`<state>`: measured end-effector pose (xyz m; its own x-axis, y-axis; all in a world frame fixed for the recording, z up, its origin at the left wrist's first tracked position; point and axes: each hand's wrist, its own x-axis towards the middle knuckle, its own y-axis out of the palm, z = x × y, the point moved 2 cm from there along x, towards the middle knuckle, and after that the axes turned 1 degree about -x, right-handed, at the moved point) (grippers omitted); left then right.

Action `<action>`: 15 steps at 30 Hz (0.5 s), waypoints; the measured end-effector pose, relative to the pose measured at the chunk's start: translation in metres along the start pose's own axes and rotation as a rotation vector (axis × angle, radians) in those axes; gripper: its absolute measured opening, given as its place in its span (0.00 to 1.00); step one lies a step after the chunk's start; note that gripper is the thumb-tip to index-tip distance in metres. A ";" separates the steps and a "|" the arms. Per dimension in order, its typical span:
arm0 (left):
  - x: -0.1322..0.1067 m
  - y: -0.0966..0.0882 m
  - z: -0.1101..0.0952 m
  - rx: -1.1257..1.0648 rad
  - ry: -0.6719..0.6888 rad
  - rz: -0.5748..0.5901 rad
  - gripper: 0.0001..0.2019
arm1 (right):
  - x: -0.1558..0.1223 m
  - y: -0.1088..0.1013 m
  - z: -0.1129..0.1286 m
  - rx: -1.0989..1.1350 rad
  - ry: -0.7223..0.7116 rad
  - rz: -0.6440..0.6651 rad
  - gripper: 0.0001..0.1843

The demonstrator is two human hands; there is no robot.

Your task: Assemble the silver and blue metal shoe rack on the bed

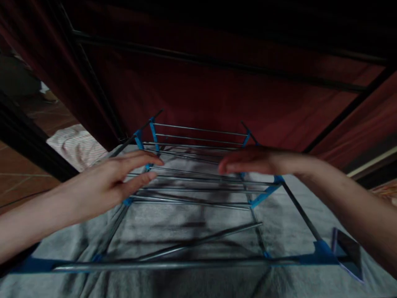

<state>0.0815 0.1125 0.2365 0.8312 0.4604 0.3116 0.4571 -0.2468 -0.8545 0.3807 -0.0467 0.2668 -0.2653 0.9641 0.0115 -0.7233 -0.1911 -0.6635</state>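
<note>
A rack of thin metal tubes (186,265) with blue plastic joints (266,194) lies in front of me. It looks like a shoe rack frame. My left hand (124,176) hovers over its left side, thumb and fingers apart, with nothing between them. Over the right side is my right hand (248,160), palm down and fingers stretched toward the middle. No object shows in it, though its underside is dark. I cannot tell whether either hand touches the tubes below. A loose-looking metal tube (201,241) slants across the near part of the frame.
Grey cloth (186,223) spreads under the rack. A phone-like dark slab (347,253) lies by the near right corner. Behind stands a dark red curtain (198,95) with black bars (217,60) across it. Striped cloth (77,145) and floor tiles (27,169) show at left.
</note>
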 end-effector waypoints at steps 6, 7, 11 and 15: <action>0.108 0.108 -0.020 0.177 0.293 0.388 0.20 | -0.086 -0.086 -0.161 0.161 0.276 -1.239 0.14; 0.124 0.128 -0.016 0.198 0.310 0.431 0.20 | -0.089 -0.081 -0.193 0.186 0.343 -1.207 0.15; 0.183 0.200 -0.002 0.268 0.344 0.493 0.21 | -0.081 -0.047 -0.283 0.230 0.403 -0.906 0.18; 0.229 0.252 0.003 0.289 0.353 0.516 0.25 | -0.065 -0.024 -0.313 0.227 0.360 -0.773 0.19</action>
<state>0.3857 0.1582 0.0907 0.9955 0.0278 -0.0901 -0.0869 -0.0996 -0.9912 0.6148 -0.0471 0.0484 0.5398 0.8312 0.1335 -0.7369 0.5432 -0.4024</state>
